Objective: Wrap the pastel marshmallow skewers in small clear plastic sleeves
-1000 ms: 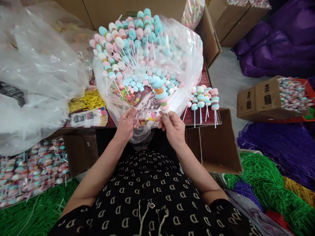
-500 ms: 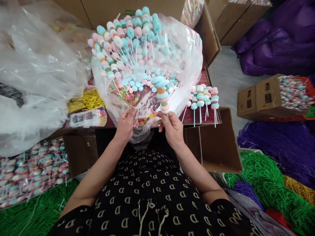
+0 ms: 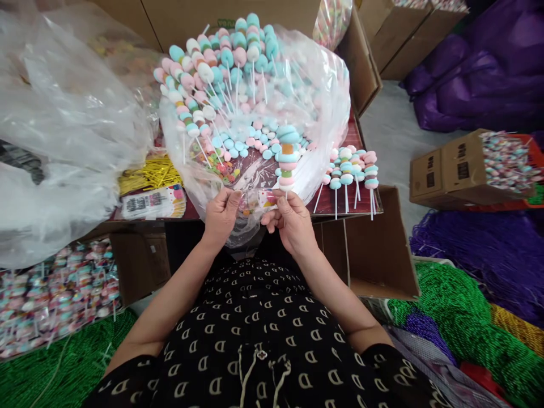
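Near the table's front edge, my left hand [image 3: 221,215] pinches one end of a small clear printed bag [image 3: 267,197]. The bag stretches across to my right hand [image 3: 293,218], whose thumb and finger grip the stick of a candy skewer [image 3: 287,158] and the bag's other end. The skewer stands upright, with blue, orange, pink and white pieces. Behind my hands, a large open plastic bag [image 3: 331,107] holds loose blue and pink candies [image 3: 233,146] and gummy rings [image 3: 223,170]. Many finished skewers [image 3: 238,54] lie on its top.
Several skewers [image 3: 346,170] lie at the table's right edge. Yellow ties [image 3: 151,174] and a stack of printed bags [image 3: 153,203] are at the left. An open carton [image 3: 378,243] stands below right; wrapped skewers [image 3: 63,289] fill a box below left. Clear plastic [image 3: 72,113] bulges at the left.
The skewer has moved slightly right and become more upright. My left hand has shifted a little right, and the small bag has turned between my hands.
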A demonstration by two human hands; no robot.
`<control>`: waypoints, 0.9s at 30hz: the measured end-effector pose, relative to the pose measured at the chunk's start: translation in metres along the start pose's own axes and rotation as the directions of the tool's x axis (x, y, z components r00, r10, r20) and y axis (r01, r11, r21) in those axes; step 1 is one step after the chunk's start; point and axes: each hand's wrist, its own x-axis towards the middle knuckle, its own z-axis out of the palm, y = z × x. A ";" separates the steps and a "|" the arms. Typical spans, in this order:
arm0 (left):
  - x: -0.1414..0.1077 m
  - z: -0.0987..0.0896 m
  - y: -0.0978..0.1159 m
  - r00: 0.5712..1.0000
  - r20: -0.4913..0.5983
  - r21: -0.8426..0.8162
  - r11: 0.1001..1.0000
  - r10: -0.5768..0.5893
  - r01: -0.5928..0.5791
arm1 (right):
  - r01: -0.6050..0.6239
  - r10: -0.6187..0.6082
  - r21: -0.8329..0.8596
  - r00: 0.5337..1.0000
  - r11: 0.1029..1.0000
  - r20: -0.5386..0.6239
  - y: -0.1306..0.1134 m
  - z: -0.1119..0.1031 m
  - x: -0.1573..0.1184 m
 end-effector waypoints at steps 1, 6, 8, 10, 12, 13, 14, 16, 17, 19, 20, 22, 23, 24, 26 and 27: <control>-0.002 0.000 0.002 0.998 0.011 0.083 0.995 0.060 -0.061 | -0.003 0.002 0.018 1.000 1.000 0.010 0.000 0.000 0.000; -0.005 0.002 0.005 0.982 0.135 0.175 0.973 0.129 -0.152 | -0.047 0.053 -0.047 0.991 0.998 0.122 0.000 -0.002 0.000; -0.003 0.001 0.002 0.980 0.197 0.108 0.993 0.031 -0.053 | -0.056 0.071 -0.115 0.988 0.992 0.134 -0.001 -0.004 0.000; 0.001 -0.002 -0.003 0.962 0.270 0.081 0.997 -0.030 0.008 | -0.048 0.071 -0.179 0.989 0.983 0.126 -0.003 -0.006 0.000; 0.004 -0.005 -0.008 0.947 0.320 0.098 0.995 -0.024 -0.008 | -0.037 0.069 -0.238 0.990 0.971 0.126 -0.006 -0.007 0.000; 0.004 -0.006 -0.010 0.945 0.328 0.111 0.993 -0.004 -0.034 | -0.030 0.066 -0.264 0.990 0.964 0.128 -0.006 -0.007 0.000; 0.005 -0.007 -0.012 0.946 0.324 0.122 0.991 0.016 -0.059 | -0.023 0.062 -0.285 0.989 0.958 0.132 -0.006 -0.007 0.000; 0.004 -0.005 -0.014 0.955 0.293 0.131 0.988 0.042 -0.084 | -0.004 0.048 -0.306 0.990 0.952 0.135 -0.006 -0.008 0.000; 0.003 -0.003 -0.015 0.961 0.273 0.125 0.988 0.049 -0.086 | 0.002 0.041 -0.311 0.991 0.950 0.130 -0.006 -0.008 0.000; 0.001 0.002 -0.014 0.973 0.226 0.073 0.995 0.056 -0.074 | -0.003 0.038 -0.323 0.994 0.947 0.100 -0.006 -0.010 0.000; 0.001 0.004 -0.013 0.978 0.202 0.029 0.998 0.053 -0.061 | -0.011 0.039 -0.328 0.996 0.945 0.079 -0.006 -0.010 0.000; 0.000 0.010 -0.009 0.986 0.163 -0.061 0.998 0.035 -0.026 | -0.024 0.043 -0.329 0.998 0.944 0.052 -0.008 -0.010 0.001; 0.000 0.013 -0.007 0.989 0.148 -0.098 0.995 0.022 -0.007 | -0.024 0.043 -0.322 0.998 0.946 0.051 -0.008 -0.009 0.001; 0.000 0.015 -0.004 0.990 0.140 -0.128 0.992 0.004 0.014 | -0.021 0.041 -0.313 0.997 0.950 0.058 -0.009 -0.008 0.002; 0.001 0.018 0.000 0.991 0.127 -0.174 0.983 -0.038 0.059 | -0.009 0.035 -0.294 0.996 0.956 0.082 -0.012 -0.004 0.003; 0.002 0.018 0.002 0.991 0.117 -0.199 0.976 -0.064 0.086 | -0.001 0.027 -0.289 0.996 0.957 0.088 -0.014 -0.002 0.003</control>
